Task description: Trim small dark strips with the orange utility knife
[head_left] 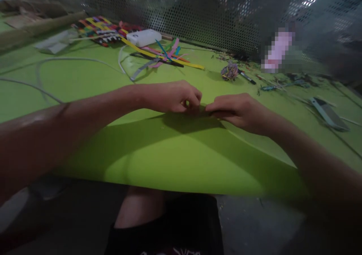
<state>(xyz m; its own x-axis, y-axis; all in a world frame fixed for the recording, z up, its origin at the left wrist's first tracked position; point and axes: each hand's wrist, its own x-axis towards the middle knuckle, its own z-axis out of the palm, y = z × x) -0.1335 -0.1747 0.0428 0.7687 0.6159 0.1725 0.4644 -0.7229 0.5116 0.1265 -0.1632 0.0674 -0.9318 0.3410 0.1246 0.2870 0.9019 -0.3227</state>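
My left hand (pixel 185 96) is closed above the green sheet (pixel 169 157), its fingers curled in a pinch near the middle of the view. Just to its right, my right hand (pixel 233 108) is closed too, thumb and fingers pressed together and pointing left. A small dark strip seems to lie between the two hands, too blurred to make out. Beneath them the sheet is bent along a raised fold and curves down at the front edge.
Behind my hands lie colourful strips (pixel 166 55), a white plastic item (pixel 144 37), a woven piece (pixel 98 29), a tangled ball (pixel 229 71) and a marker (pixel 247 77). A phone-like object (pixel 329 113) is at right. A perforated metal panel (pixel 195 17) stands behind.
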